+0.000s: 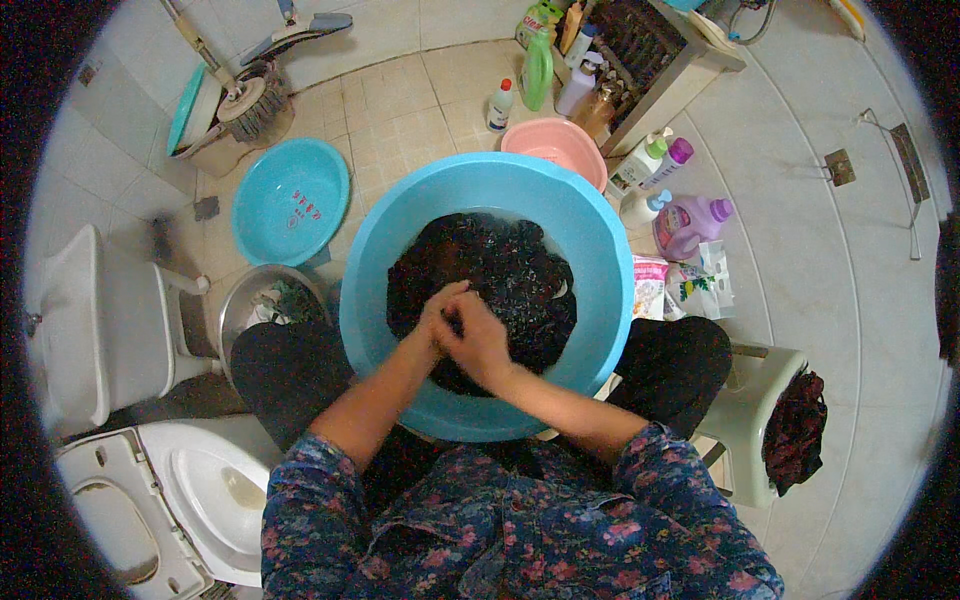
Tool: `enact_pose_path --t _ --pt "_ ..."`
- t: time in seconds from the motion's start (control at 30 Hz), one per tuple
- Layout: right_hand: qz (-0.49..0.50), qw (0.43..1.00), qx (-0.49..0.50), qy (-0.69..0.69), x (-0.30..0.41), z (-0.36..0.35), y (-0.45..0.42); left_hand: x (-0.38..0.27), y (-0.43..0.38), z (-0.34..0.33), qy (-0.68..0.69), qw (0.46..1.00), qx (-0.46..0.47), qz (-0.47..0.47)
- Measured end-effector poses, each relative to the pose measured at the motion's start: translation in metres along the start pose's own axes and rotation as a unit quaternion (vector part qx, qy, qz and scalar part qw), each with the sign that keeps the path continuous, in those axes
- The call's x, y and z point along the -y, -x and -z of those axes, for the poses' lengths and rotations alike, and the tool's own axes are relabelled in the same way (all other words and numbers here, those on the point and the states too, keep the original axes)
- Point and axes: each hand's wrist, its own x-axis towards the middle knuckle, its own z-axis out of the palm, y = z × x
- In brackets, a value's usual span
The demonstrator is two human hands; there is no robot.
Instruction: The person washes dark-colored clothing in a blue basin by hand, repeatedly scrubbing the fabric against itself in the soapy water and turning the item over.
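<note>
A large blue plastic basin (pixel 607 262) stands between my knees. Wet dark cloth (pixel 487 247) fills its middle, with some water around the edge. My left hand (pixel 440 315) and my right hand (pixel 476 337) meet over the near part of the cloth, fingers bent and pressed together. Dark fabric shows between them and just below, gripped by both hands. Slight blur and the bent fingers hide how much of it is held.
A turquoise basin (pixel 292 202), a metal bowl (pixel 232 304) with cloth and a toilet (pixel 217 495) are on the left. Beyond are a pink basin (pixel 555 139) and a green bottle (pixel 537 71). To the right stand a purple detergent jug (pixel 679 225) and a plastic stool (pixel 742 420) bearing dark cloth (pixel 795 435).
</note>
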Motion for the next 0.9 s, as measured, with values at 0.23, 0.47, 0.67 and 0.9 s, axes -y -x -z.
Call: enact_pose_path --t 0.23,0.47,0.67,0.9 --pt "-0.116 0.990 -0.033 0.074 -0.048 -0.004 -0.025 0.005 0.002 -0.020 0.096 0.990 -0.055 0.091" --pt "-0.193 0.976 -0.030 0.097 -0.107 0.015 -0.031 0.027 -0.031 0.006 -0.059 0.986 -0.132 0.078" --pt "-0.010 0.949 0.174 0.262 -0.099 -0.018 0.009 0.030 -0.041 0.033 -0.079 0.988 -0.062 0.119" --pt "-0.275 0.954 0.071 0.100 -0.120 -0.003 -0.007 0.010 -0.013 0.001 -0.061 0.988 -0.067 0.127"
